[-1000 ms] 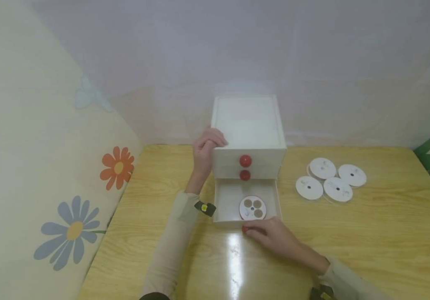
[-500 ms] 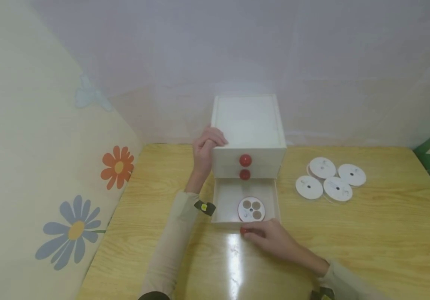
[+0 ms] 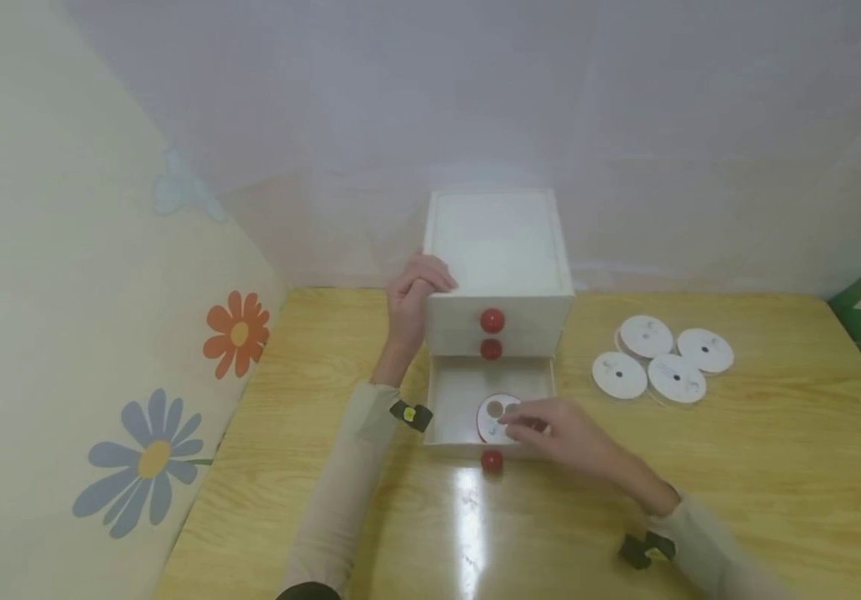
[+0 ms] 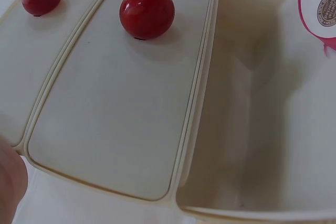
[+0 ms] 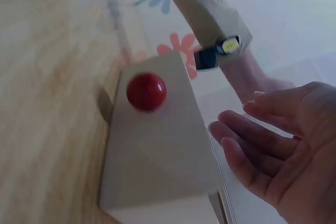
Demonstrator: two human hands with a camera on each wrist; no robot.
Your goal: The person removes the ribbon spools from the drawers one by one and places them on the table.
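A small white drawer cabinet with round red knobs stands at the middle back of the table. My left hand grips its left side, fingers bent over the top edge; only a fingertip shows in the left wrist view. The bottom drawer is pulled out. In it lies a ribbon spool with white faces and pinkish-red ribbon at its rim, partly covered by my right hand. That hand hovers over the drawer's front right, off the red knob. Its fingers are loosely bent, thumb apart, holding nothing in the right wrist view.
Several white-faced spools lie in a cluster on the wooden table, right of the cabinet. Two upper drawers are closed. A flower-printed wall borders the left side, and a pale sheet hangs behind.
My right hand has let go of the bottom drawer's knob and moved up and right, over the spool. The left hand and the cabinet have stayed in place.
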